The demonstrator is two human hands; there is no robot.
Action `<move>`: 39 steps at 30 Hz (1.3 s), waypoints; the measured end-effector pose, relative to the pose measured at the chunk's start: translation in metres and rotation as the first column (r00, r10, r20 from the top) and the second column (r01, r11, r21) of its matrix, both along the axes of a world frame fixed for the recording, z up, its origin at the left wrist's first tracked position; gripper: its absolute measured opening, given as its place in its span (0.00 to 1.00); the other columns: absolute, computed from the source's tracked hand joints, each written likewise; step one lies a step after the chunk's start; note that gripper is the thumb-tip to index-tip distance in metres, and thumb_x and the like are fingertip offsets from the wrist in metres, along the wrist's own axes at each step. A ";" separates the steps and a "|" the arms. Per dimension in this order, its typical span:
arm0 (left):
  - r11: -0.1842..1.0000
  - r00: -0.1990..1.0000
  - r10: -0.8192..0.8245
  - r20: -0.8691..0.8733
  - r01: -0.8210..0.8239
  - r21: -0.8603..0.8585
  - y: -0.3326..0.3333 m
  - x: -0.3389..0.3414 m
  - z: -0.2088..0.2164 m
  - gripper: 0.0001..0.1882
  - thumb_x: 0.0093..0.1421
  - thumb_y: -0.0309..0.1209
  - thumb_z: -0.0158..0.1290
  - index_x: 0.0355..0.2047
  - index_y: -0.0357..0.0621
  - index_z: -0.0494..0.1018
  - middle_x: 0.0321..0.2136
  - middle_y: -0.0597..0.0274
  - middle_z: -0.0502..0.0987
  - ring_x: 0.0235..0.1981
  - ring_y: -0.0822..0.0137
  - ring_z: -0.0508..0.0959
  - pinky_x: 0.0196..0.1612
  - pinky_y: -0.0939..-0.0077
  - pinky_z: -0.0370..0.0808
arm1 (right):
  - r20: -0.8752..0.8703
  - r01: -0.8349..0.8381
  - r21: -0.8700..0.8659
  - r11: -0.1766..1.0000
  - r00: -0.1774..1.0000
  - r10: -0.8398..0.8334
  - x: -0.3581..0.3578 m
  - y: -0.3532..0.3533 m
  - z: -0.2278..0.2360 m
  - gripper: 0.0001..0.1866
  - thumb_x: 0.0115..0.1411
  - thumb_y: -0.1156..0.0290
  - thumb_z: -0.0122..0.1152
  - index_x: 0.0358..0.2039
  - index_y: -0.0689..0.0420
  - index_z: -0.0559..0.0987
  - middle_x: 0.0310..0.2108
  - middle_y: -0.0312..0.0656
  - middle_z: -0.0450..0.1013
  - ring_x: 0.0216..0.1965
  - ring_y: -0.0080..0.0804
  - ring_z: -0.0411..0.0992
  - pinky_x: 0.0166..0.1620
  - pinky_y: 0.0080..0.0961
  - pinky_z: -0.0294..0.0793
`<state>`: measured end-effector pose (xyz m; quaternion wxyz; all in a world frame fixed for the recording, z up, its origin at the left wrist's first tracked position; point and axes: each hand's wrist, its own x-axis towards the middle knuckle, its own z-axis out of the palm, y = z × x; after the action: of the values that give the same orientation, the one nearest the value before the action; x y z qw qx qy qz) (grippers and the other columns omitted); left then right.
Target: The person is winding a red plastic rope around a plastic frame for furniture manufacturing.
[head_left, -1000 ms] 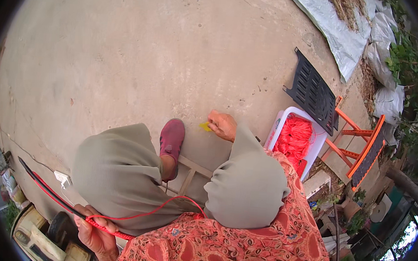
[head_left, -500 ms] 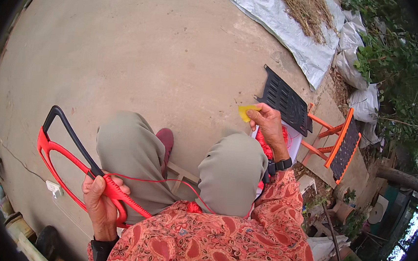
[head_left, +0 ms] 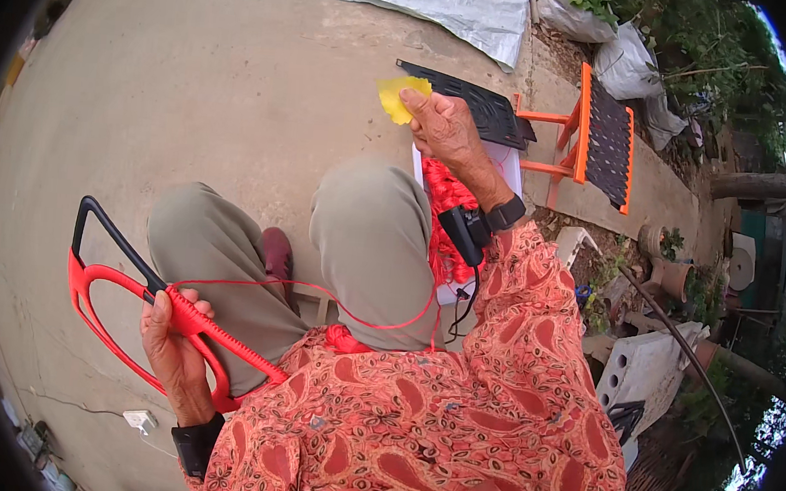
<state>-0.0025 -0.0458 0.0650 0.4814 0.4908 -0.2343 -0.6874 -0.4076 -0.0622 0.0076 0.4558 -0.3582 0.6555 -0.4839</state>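
Observation:
My left hand point(head_left: 170, 348) is closed around a black frame point(head_left: 117, 235) with looped sides, much of it wrapped in red cord point(head_left: 198, 318). A loose strand of that cord crosses my lap from the frame toward the right. Out over my right knee, my right hand point(head_left: 448, 132) pinches a thin yellow scrap point(head_left: 393, 98) between thumb and fingers; its material is unclear. Below that forearm, a white box point(head_left: 511, 167) holds a tangle of red cord point(head_left: 448, 194). A small red bundle point(head_left: 346, 339) lies in my lap.
Beyond the box is a black slotted panel point(head_left: 482, 105), beside an orange-framed stool point(head_left: 584, 136) with a black seat. A silvery sheet point(head_left: 421, 3) lies on the concrete ahead. A white power strip point(head_left: 140, 421) sits on the ground at the left. Plants and sacks point(head_left: 627, 65) line the right.
My view has turned to the right. My right hand, still pinching the yellow scrap, has risen farther from the lap. My left hand keeps its hold on the frame.

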 end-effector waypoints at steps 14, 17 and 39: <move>0.993 0.992 -0.119 -0.048 0.118 -0.017 -0.007 0.006 -0.005 0.12 0.65 0.32 0.50 0.42 0.34 0.70 0.35 0.49 0.77 0.33 0.59 0.77 0.38 0.68 0.77 | 0.238 0.343 -0.255 0.904 0.929 -0.285 -0.041 0.147 0.024 0.12 0.65 0.68 0.53 0.43 0.62 0.77 0.31 0.37 0.73 0.21 0.16 0.68 0.22 0.11 0.69; 0.994 0.994 -0.108 -0.025 0.108 -0.021 -0.006 0.007 -0.006 0.12 0.65 0.32 0.50 0.41 0.34 0.70 0.35 0.49 0.77 0.33 0.59 0.77 0.38 0.69 0.77 | 0.301 0.404 -0.066 0.913 0.880 -0.367 -0.024 0.157 0.028 0.12 0.65 0.64 0.55 0.40 0.60 0.77 0.22 0.28 0.66 0.16 0.12 0.58 0.17 0.10 0.54; 0.997 0.996 -0.076 -0.042 0.077 0.005 -0.019 0.005 -0.013 0.12 0.63 0.33 0.53 0.39 0.35 0.70 0.32 0.49 0.78 0.29 0.60 0.79 0.33 0.70 0.78 | 0.335 0.718 -0.149 0.680 0.684 -0.648 0.028 0.253 0.117 0.23 0.68 0.53 0.44 0.18 0.51 0.59 0.12 0.28 0.48 0.11 0.16 0.45 0.15 0.19 0.43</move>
<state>0.0029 -0.0645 0.0518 0.4579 0.4686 -0.2405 -0.7162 -0.3800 0.1910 0.1251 0.2673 -0.0781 0.6056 -0.7454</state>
